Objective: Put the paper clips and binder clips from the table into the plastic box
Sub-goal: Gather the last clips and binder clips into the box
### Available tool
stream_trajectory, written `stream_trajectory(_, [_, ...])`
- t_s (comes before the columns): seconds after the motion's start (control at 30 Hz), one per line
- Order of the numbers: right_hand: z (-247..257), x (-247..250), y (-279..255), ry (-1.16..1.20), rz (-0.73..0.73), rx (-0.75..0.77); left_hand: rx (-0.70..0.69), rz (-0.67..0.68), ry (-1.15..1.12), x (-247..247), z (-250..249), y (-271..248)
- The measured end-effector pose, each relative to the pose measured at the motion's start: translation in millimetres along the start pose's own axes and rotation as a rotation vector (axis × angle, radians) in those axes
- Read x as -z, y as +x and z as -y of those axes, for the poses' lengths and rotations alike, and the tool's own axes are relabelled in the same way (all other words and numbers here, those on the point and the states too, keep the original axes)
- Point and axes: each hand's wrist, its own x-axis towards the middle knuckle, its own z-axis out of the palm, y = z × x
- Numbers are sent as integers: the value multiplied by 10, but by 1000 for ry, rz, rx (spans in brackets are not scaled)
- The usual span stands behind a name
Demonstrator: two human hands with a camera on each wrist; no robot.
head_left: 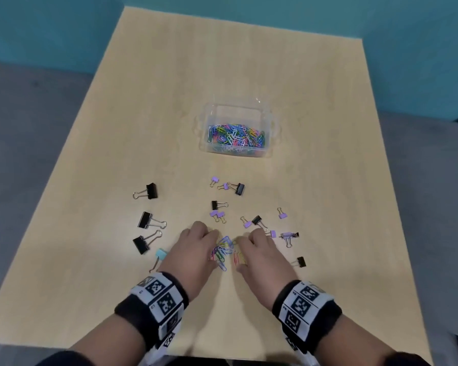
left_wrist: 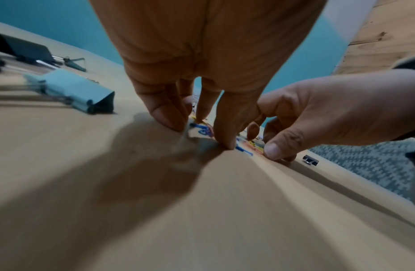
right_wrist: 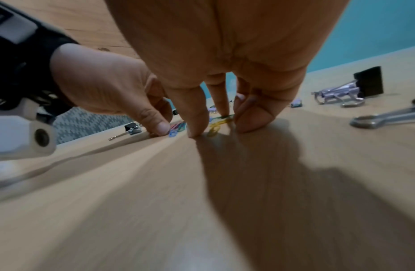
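A small pile of coloured paper clips (head_left: 224, 250) lies near the table's front, between my two hands. My left hand (head_left: 209, 244) curls over its left side, thumb and fingertips down on the wood around blue clips (left_wrist: 202, 131). My right hand (head_left: 249, 247) curls over the right side, its fingers pinching at yellow clips (right_wrist: 215, 126). The clear plastic box (head_left: 236, 109) stands open farther back, with several coloured paper clips in it. Black binder clips (head_left: 151, 191) and purple binder clips (head_left: 215, 180) lie scattered between the box and my hands.
Three large black binder clips (head_left: 145, 220) lie in a column left of my left hand, and a light blue one (left_wrist: 81, 91) lies just beside it. A small black clip (head_left: 301, 261) lies right of my right hand. The table's (head_left: 328, 128) left and right edges drop to grey floor.
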Motion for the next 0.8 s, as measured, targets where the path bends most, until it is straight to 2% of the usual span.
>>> stream_trajectory(0.2, [-47, 11, -48, 64, 1, -65, 55, -25, -79, -63, 22, -39])
stream_trajectory(0.5, [124, -31, 239, 50, -34, -22, 74, -90, -56, -111, -56, 132])
stream_trajectory(0.67, [133, 32, 290, -40, -7, 28, 39, -94, 24, -78, -76, 176])
stream_trajectory(0.8, [123, 42, 322, -121, -13, 73, -19, -25, 169, -25, -96, 202])
